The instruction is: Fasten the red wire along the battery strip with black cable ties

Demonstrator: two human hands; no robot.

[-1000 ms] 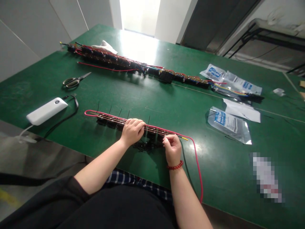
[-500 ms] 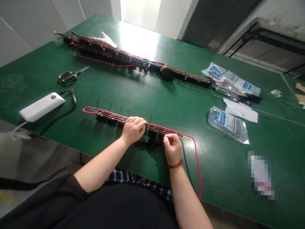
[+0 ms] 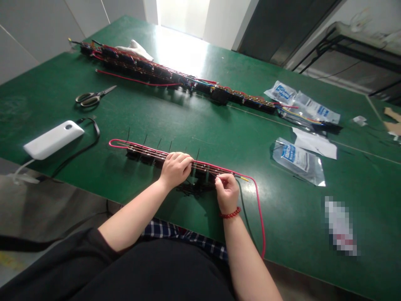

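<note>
A wiring harness (image 3: 147, 151) lies near the table's front edge: a row of black blocks with brown and red wires along the top. Several thin black strips like cable ties (image 3: 171, 146) stick up from it. My left hand (image 3: 176, 169) is closed over the middle of the harness, fingers curled across its wires. At the right part of the harness, my right hand (image 3: 227, 190) pinches thumb against fingers; what is between them is too small to make out. A thick red cable (image 3: 258, 200) runs along the harness, loops at the left and hangs toward the front edge.
A longer wired assembly (image 3: 140, 69) stretches across the back of the green table (image 3: 156, 113). Scissors (image 3: 92, 98) and a white power bank (image 3: 53, 140) with cords lie at left. Plastic bags (image 3: 297, 161) and white paper (image 3: 315, 143) lie at right.
The view has shifted very slightly. Both hands stay in about the same places on the harness, with no clear change in either grip.
</note>
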